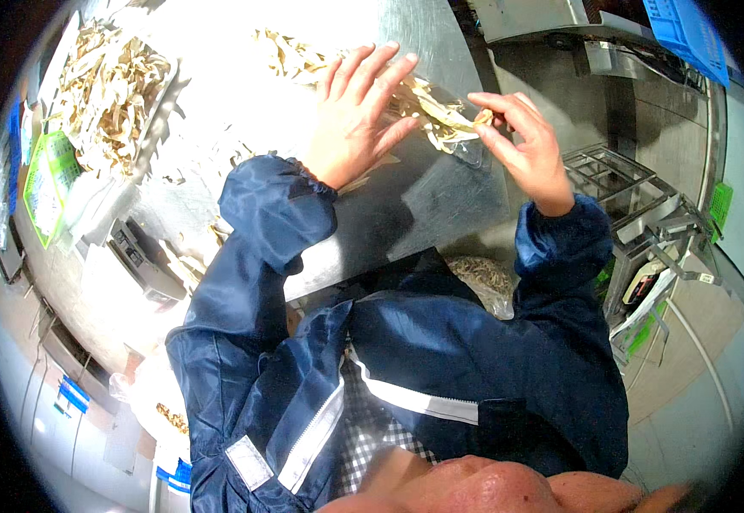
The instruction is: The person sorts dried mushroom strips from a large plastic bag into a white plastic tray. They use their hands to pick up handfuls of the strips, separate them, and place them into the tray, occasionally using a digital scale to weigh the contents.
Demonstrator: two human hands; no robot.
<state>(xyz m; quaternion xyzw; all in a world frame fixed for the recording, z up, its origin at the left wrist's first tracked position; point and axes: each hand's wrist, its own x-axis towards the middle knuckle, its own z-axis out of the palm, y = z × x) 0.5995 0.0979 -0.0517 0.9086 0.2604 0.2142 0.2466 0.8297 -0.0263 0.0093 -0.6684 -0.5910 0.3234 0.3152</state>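
Pale dried strips lie in a clear plastic bag on a sunlit stainless steel table. My right hand pinches a strip end between thumb and fingers at the right end of these strips. My left hand is spread, palm down, over the middle of the strips, its fingers apart; whether it presses on them I cannot tell. More pale strips show beyond the left fingertips. A large heap of dried strips lies at the table's left side.
A green plastic basket and a boxy device with buttons stand at the left. On the right are a metal frame rack and a blue crate. A clear bag of dried material is below the table's near edge.
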